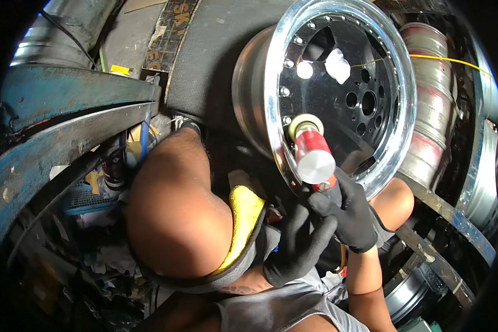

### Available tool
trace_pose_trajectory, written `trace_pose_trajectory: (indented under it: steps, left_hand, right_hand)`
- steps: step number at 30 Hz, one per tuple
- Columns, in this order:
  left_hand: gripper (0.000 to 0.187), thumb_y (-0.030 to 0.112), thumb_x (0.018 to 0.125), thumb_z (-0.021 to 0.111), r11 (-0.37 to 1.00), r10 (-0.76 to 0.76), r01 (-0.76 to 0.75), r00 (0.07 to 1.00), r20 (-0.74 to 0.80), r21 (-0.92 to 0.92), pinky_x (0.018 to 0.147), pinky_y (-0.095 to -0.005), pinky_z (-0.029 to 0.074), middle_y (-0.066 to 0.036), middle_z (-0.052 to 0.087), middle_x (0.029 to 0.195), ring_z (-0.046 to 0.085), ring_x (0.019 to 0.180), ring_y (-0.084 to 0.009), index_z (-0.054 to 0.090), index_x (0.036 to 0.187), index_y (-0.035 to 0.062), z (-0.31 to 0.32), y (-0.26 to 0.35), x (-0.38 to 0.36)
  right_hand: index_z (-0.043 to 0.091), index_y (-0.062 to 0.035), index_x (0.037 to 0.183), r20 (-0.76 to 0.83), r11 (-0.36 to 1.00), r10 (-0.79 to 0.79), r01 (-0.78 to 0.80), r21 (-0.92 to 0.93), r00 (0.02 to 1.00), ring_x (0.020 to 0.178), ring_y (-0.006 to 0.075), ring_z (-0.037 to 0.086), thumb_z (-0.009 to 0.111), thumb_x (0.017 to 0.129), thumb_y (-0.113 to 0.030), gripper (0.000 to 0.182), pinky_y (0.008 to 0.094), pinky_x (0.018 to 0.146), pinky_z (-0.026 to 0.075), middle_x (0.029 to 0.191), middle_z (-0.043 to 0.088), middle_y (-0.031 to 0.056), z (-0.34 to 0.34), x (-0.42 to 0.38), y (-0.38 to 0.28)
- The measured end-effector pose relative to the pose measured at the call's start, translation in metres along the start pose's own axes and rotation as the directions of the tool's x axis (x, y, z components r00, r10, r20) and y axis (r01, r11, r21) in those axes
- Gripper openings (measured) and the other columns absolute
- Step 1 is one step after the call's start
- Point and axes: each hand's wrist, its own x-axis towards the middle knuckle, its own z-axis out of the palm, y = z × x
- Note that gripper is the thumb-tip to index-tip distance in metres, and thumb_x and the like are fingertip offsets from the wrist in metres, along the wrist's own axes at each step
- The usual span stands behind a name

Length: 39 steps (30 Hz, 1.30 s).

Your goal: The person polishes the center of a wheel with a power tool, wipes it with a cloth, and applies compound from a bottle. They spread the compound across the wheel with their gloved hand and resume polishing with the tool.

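Observation:
A small power polisher with a red and silver head [314,152] points up at me, its pale round pad [306,127] against the inner edge of a wheel rim. The rim has a bright polished lip [272,72] and a glossy black bolted centre [337,110]; it stands tilted between my legs. My right hand [353,213], in a black glove, is wrapped round the polisher's body just below the head. Close beside it, my gloved left hand [299,243] curls at the same tool from the left, its thumb out; the handle between the hands is mostly hidden.
A dark ribbed mat [210,50] lies under the rim. Blue metal beams [77,94] run along the left. Stacked silver rims [426,105] and a metal rack [454,216] stand at the right, with a yellow cord [448,59] stretched across. A yellow cloth [243,213] lies by my left thigh.

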Motion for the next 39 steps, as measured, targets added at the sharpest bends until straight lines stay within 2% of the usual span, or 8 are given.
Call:
trace_pose_trajectory:
  steps: [3, 9, 13, 21, 25, 30, 35, 39]
  left_hand:
    - [0.050, -0.005, 0.084, 0.070, 0.995, -0.097, 0.098, 0.995, -0.014, 0.012, 0.099, -0.0487, 0.050, -0.029, 0.052, 0.131, 0.057, 0.120, -0.0440, 0.060, 0.132, 0.0044, -0.011, 0.018, 0.018]
    - [0.051, -0.005, 0.084, 0.071, 0.988, -0.024, 0.026, 1.000, -0.014, 0.153, 0.101, -0.0498, 0.049, -0.032, 0.049, 0.137, 0.055, 0.122, -0.0460, 0.060, 0.133, 0.0045, -0.012, 0.021, 0.015]
    - [0.050, -0.004, 0.085, 0.070, 0.991, 0.005, -0.005, 1.000, 0.001, 0.136, 0.103, -0.0500, 0.048, -0.034, 0.046, 0.139, 0.054, 0.124, -0.0467, 0.060, 0.133, 0.0036, -0.011, 0.016, 0.016]
    - [0.045, -0.005, 0.090, 0.065, 0.921, -0.234, 0.252, 0.967, 0.096, -0.296, 0.104, -0.0485, 0.046, -0.034, 0.046, 0.138, 0.054, 0.121, -0.0473, 0.057, 0.134, -0.0010, -0.009, 0.010, 0.008]
    - [0.045, -0.005, 0.090, 0.065, 0.987, -0.126, 0.134, 0.988, 0.094, -0.086, 0.103, -0.0485, 0.046, -0.032, 0.048, 0.136, 0.054, 0.121, -0.0456, 0.056, 0.134, 0.0006, -0.020, 0.022, 0.026]
    - [0.045, -0.003, 0.091, 0.066, 0.997, -0.076, 0.074, 0.992, 0.104, 0.027, 0.102, -0.0486, 0.047, -0.030, 0.050, 0.135, 0.055, 0.120, -0.0435, 0.056, 0.135, 0.0026, -0.022, 0.024, 0.030]
    - [0.044, -0.002, 0.091, 0.067, 0.999, -0.054, 0.054, 0.997, 0.052, 0.000, 0.099, -0.0470, 0.048, -0.026, 0.053, 0.130, 0.057, 0.116, -0.0404, 0.058, 0.134, 0.0039, -0.015, 0.010, 0.021]
    - [0.043, 0.000, 0.091, 0.067, 0.996, -0.092, 0.091, 0.991, 0.101, 0.014, 0.098, -0.0465, 0.048, -0.026, 0.053, 0.128, 0.057, 0.115, -0.0399, 0.058, 0.133, 0.0045, -0.024, 0.028, 0.032]
  right_hand:
    - [0.063, 0.0002, 0.121, 0.021, 0.999, -0.014, 0.015, -0.042, 1.000, 0.086, 0.0158, 0.064, 0.077, 0.089, -0.034, 0.048, 0.0330, 0.079, 0.049, 0.094, 0.070, 0.0144, -0.002, 0.002, 0.000]
    - [0.065, -0.0015, 0.119, -0.019, 0.992, 0.130, -0.130, 0.008, 0.991, 0.088, 0.0157, 0.065, 0.078, 0.088, -0.036, 0.048, 0.0338, 0.081, 0.049, 0.093, 0.070, 0.0120, -0.008, -0.010, -0.001]
    - [0.065, -0.0011, 0.121, 0.058, 0.995, 0.083, -0.086, 0.050, 0.995, 0.090, 0.0166, 0.066, 0.078, 0.088, -0.034, 0.049, 0.0325, 0.082, 0.050, 0.098, 0.070, 0.0126, -0.013, -0.006, 0.006]
    - [0.063, -0.0002, 0.122, -0.014, 0.999, -0.020, 0.020, -0.029, 1.000, 0.081, 0.0166, 0.065, 0.080, 0.087, -0.035, 0.052, 0.0330, 0.078, 0.051, 0.089, 0.068, 0.0127, 0.003, 0.002, -0.002]
    - [0.065, -0.0010, 0.117, 0.036, 0.994, 0.105, -0.104, -0.035, 0.994, 0.074, 0.0182, 0.063, 0.080, 0.086, -0.040, 0.052, 0.0340, 0.074, 0.050, 0.081, 0.066, 0.0121, -0.012, -0.009, 0.001]
    - [0.064, -0.0012, 0.118, 0.031, 0.989, 0.054, -0.050, -0.137, 0.998, 0.080, 0.0202, 0.068, 0.080, 0.085, -0.039, 0.052, 0.0349, 0.076, 0.050, 0.087, 0.070, 0.0137, -0.009, -0.001, -0.007]
    - [0.064, -0.0007, 0.120, -0.031, 0.999, 0.013, -0.015, -0.042, 0.999, 0.086, 0.0181, 0.067, 0.080, 0.085, -0.033, 0.050, 0.0331, 0.080, 0.051, 0.093, 0.071, 0.0142, 0.007, 0.004, -0.011]
    - [0.066, -0.0006, 0.117, -0.046, 0.988, 0.149, -0.150, -0.028, 0.988, 0.085, 0.0136, 0.062, 0.081, 0.083, -0.031, 0.048, 0.0315, 0.081, 0.050, 0.093, 0.070, 0.0113, -0.004, -0.013, -0.002]
